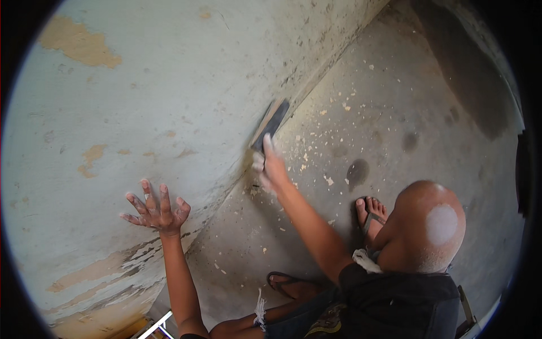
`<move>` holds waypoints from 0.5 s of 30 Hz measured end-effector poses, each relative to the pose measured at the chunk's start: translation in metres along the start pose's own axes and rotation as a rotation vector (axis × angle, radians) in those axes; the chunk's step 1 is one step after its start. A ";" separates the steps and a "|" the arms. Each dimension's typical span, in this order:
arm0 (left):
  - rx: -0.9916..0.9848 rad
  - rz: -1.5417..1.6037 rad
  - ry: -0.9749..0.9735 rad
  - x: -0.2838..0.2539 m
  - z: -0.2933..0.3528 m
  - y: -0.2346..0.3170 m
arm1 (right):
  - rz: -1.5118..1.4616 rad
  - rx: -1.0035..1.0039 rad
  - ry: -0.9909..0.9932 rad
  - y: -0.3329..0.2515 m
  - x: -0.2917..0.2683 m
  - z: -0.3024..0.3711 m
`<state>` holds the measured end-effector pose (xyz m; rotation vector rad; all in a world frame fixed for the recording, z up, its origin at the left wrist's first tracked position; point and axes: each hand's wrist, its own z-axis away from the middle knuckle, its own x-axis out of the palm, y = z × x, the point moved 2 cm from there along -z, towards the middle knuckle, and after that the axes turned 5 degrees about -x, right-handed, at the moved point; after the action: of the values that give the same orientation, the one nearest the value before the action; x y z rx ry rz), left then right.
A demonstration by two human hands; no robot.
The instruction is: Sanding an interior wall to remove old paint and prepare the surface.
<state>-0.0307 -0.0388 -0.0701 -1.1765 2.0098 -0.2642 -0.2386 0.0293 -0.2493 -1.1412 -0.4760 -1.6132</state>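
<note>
My left hand (157,212) rests on the pale grey-green wall (141,118), its dusty fingers spread wide. Off to the right, my right hand (270,165) grips a flat, black, rectangular sanding block (271,123) with a tan layer on its wall side. The block lies along the bottom of the wall, close to where it meets the floor. Slight blur and dust cover the fingers of this hand, and part of the block's grip is hidden behind them.
Bare tan patches (79,42) and peeled streaks mark the wall. Paint flakes lie scattered over the concrete floor (418,169), which has dark stains. My bent knee (432,226) and sandalled foot (372,214) are at the right. A white metal frame (157,326) shows at the lower left.
</note>
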 end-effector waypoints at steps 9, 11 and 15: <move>0.021 0.014 0.008 -0.005 -0.010 0.006 | -0.022 0.041 -0.052 0.002 0.007 0.001; 0.079 0.092 0.044 -0.013 -0.010 -0.002 | -0.072 0.121 -0.058 0.012 0.021 0.023; 0.049 0.328 0.050 -0.045 -0.021 0.021 | -0.282 0.185 -0.137 0.029 -0.005 0.045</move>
<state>-0.0466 0.0052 -0.0437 -0.8000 2.1887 -0.1779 -0.1932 0.0560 -0.2394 -1.0841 -0.8902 -1.6954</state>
